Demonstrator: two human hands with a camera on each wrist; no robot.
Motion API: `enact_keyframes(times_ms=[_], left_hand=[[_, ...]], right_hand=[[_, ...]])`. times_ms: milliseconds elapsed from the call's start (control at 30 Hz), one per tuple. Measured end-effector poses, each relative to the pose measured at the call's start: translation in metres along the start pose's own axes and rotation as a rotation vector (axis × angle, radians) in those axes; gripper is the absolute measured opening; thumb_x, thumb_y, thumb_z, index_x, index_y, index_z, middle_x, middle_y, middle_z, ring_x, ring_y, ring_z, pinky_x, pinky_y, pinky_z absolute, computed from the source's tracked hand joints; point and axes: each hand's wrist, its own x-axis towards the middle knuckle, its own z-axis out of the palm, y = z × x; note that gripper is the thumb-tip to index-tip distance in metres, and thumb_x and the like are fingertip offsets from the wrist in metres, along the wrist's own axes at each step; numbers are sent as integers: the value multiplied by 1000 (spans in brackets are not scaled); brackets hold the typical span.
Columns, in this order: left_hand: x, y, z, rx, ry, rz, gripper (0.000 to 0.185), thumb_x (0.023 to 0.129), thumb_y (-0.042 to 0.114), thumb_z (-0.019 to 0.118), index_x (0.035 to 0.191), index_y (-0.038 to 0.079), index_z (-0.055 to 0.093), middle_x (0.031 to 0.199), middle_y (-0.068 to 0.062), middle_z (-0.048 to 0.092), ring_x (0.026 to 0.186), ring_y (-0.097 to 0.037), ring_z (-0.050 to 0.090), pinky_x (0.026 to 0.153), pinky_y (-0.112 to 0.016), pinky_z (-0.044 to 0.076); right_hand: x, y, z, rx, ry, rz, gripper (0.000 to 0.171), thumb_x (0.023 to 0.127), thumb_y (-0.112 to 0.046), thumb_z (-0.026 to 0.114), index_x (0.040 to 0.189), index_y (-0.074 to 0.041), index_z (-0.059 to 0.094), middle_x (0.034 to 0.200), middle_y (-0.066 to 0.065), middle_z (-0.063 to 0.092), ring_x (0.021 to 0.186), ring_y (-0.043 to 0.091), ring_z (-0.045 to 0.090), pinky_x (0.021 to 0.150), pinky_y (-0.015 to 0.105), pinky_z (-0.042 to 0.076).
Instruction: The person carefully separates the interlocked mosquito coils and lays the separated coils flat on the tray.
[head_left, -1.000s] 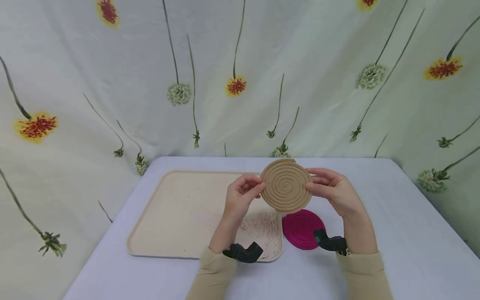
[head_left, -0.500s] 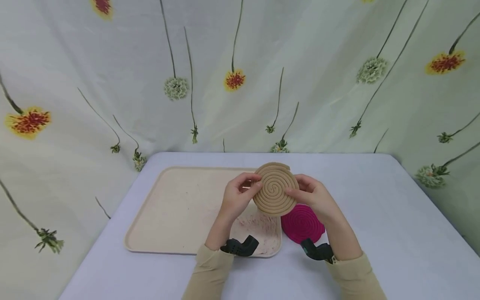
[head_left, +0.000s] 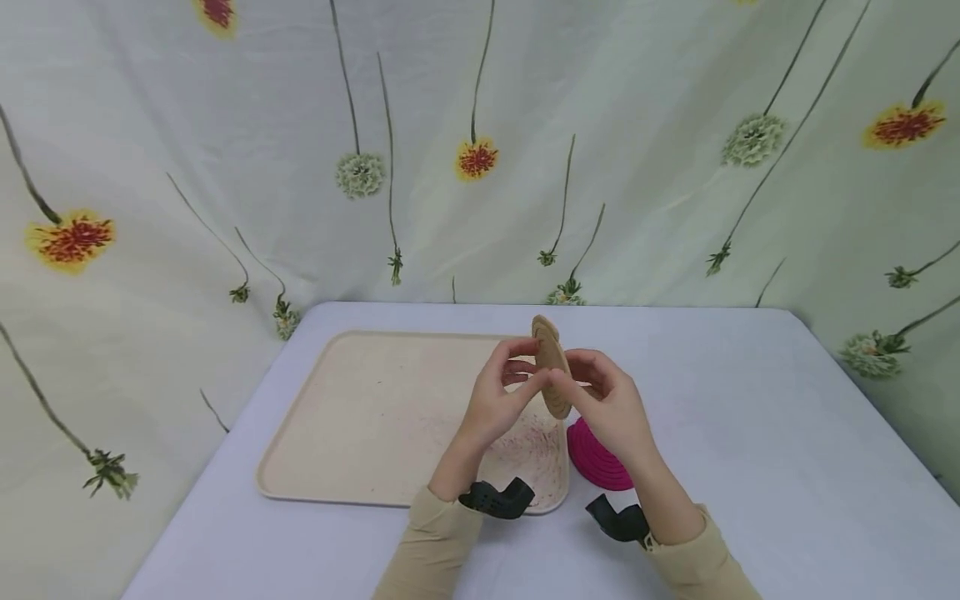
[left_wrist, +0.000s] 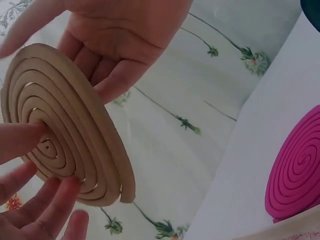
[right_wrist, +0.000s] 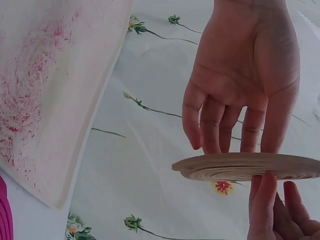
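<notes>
A tan spiral coil disc (head_left: 551, 367) is held upright and edge-on above the table, sandwiched between both hands. My left hand (head_left: 504, 392) presses its fingertips (left_wrist: 30, 142) against one face. My right hand (head_left: 603, 404) lays fairly straight fingers (left_wrist: 107, 82) on the other face, thumb spread away. In the right wrist view the tan disc (right_wrist: 245, 166) shows as a thin edge, with the left hand's palm (right_wrist: 240, 75) above it. A pink spiral coil (head_left: 596, 460) lies flat on the table under my right hand, and the pink coil (left_wrist: 295, 170) also shows in the left wrist view.
A beige tray (head_left: 352, 417) with reddish dust in its near right corner lies on the white table (head_left: 750, 433), left of the pink coil. A flowered cloth backdrop (head_left: 480, 150) hangs close behind and beside the table.
The tan disc has turned from facing me flat to edge-on. Both hands have closed in, and the fingers moved from its rim onto its two faces.
</notes>
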Motion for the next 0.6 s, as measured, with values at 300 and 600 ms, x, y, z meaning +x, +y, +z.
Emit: enact_keyframes(times_ms=[300, 600], left_hand=[[-1, 18, 1, -69, -5, -45, 26, 88, -4, 61, 113, -9, 58, 113, -22, 57, 95, -28, 58, 82, -35, 52], [-3, 35, 2, -55, -4, -70, 22, 90, 0, 59, 110, -9, 62, 108, -22, 62, 95, -31, 59, 82, -29, 51]], right_hand=[[4, 9, 2, 89, 28, 17, 27, 91, -6, 61, 117, 2, 61, 113, 17, 63, 101, 18, 61, 82, 29, 53], [10, 21, -2, 84, 10, -24, 28, 85, -4, 69, 112, 3, 64, 109, 15, 65, 101, 15, 61, 82, 28, 53]])
